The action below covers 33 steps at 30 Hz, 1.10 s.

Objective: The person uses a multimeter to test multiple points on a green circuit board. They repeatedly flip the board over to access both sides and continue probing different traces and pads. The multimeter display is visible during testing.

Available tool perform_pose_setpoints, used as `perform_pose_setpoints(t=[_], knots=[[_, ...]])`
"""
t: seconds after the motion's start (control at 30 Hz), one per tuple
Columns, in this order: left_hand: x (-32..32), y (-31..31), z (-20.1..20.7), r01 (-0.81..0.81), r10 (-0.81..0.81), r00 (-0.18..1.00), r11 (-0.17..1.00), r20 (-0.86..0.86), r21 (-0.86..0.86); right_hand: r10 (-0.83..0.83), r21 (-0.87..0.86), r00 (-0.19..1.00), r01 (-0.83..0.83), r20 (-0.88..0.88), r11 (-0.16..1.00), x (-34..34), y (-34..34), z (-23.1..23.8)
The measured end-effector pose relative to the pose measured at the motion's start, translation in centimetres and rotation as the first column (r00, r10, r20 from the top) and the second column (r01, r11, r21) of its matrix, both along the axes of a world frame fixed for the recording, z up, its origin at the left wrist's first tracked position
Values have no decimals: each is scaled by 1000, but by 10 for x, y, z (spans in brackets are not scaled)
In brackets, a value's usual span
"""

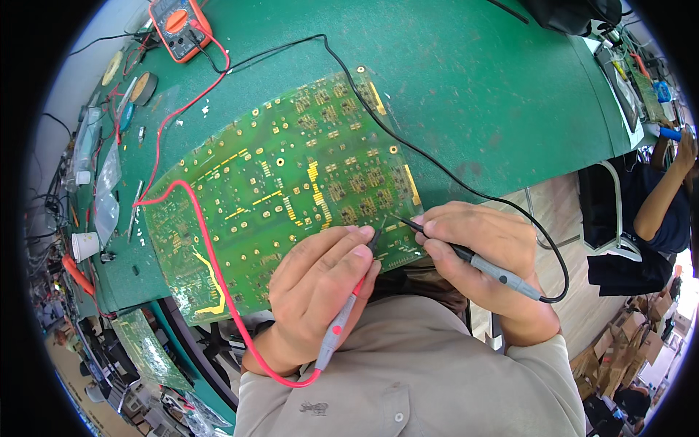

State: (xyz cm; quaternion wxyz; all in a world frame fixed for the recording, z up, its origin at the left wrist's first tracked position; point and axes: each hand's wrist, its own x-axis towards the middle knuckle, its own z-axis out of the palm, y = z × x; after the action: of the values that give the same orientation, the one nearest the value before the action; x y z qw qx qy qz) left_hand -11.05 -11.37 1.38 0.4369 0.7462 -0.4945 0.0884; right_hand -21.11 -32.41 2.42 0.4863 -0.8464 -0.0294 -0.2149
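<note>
A person in a grey-beige shirt holds two test probes over a large green circuit board, which lies on a green tabletop with its near side toward the wearer. The left hand is closed, its fingers and thumb pinched around the red probe; the right hand is curled in a pen-like grip on the black probe. The two tips point close together at the board's right-hand part; whether either touches metal is too small to tell. A red wire loops across the left part of the board and a black wire arcs over its upper right, both linked to an orange-framed meter at the table's far left. A roll of tape and a white cup stand along the left side, while at far right another person's arm is visible.
</note>
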Motion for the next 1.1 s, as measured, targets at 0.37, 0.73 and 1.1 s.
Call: perform_pose_setpoints(t=[0.37, 0.73, 1.1], knots=[[11, -17, 31, 48, -41, 997, 990, -58, 131, -69, 96, 993, 79, -98, 992, 4, 4, 10], [12, -14, 29, 62, -56, 994, 996, -94, 70, -21, 110, 981, 43, -194, 993, 17, -1, 22], [-5, -9, 0, 50, -51, 998, 996, -19, -71, 36, 155, 977, -3, -211, 988, 22, -12, 23]])
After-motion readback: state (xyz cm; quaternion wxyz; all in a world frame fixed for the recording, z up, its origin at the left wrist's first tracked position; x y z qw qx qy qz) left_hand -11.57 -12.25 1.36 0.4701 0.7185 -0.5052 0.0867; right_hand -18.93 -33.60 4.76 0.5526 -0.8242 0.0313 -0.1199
